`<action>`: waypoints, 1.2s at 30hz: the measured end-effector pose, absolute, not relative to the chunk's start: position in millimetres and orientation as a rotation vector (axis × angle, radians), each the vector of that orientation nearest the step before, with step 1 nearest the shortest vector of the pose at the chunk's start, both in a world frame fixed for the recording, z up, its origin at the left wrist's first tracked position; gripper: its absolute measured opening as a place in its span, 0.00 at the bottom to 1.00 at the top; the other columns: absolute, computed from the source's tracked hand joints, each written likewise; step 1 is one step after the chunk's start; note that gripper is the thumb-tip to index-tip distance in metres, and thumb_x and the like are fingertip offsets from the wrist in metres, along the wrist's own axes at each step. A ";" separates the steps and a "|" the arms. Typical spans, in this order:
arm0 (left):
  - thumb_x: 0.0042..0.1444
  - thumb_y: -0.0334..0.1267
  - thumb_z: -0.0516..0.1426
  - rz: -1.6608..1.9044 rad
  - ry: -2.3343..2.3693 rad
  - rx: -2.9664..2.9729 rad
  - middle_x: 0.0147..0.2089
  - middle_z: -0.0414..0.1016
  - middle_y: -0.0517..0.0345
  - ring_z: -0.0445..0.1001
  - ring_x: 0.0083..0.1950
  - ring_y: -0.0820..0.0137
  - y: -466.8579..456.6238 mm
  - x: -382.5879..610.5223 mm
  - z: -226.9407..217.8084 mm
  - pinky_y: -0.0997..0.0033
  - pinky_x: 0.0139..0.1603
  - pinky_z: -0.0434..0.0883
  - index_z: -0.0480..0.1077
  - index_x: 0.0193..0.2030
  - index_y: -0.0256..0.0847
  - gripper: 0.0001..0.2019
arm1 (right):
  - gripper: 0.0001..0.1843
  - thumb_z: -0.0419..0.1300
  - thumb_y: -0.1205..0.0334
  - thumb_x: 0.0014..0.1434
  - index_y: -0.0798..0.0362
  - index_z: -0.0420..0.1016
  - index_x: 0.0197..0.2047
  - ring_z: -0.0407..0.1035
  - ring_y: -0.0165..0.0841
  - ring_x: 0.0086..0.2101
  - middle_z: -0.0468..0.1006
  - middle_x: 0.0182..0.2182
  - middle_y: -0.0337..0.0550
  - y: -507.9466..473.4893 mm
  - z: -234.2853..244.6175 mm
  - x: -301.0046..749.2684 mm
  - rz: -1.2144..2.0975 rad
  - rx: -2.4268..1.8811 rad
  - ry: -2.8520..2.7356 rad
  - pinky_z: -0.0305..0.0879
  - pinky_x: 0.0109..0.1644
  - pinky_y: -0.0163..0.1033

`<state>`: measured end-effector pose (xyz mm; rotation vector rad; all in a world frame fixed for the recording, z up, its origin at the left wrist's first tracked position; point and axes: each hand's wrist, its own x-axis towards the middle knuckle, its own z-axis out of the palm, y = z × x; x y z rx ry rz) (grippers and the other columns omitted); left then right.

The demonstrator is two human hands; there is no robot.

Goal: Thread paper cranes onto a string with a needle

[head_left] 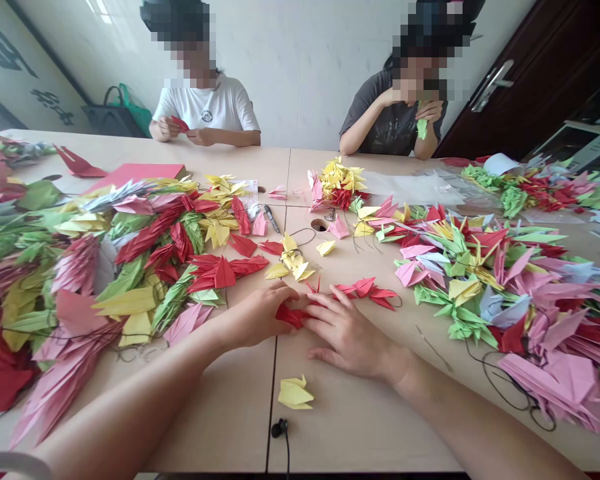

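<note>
Near the middle of the table, the curled fingers of my left hand (263, 313) are closed on a red paper crane (291, 316). My right hand (347, 333) is open, its fingers stretched out flat over the string of red paper cranes (365, 289), and its fingertips reach the crane in my left hand. Part of that crane is hidden beneath the fingers. Below my hands a single yellow paper crane (295, 393) lies on the tabletop, with a black earphone (280, 428) on its cord just under it. Beyond my hands sits a small bunch of yellow cranes (295, 260).
Heaped strings of coloured paper cranes (145, 247) cover the left, more cranes (520, 287) the right. A pen (271, 219) lies by a cable hole (320, 225). A needle with thread (434, 348) rests right of my hand. Two people (205, 107) sit opposite, folding or holding paper.
</note>
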<state>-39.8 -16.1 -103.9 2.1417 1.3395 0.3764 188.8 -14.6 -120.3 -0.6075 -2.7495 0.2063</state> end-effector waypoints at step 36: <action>0.64 0.47 0.57 0.988 1.607 2.025 0.61 0.71 0.43 0.68 0.64 0.56 28.3 -40.0 -98.6 0.53 0.63 0.68 0.65 0.61 0.43 0.21 | 0.17 0.53 0.47 0.68 0.45 0.73 0.53 0.76 0.47 0.46 0.76 0.47 0.52 17.0 -136.0 224.5 0.052 -0.877 -2.293 0.77 0.45 0.53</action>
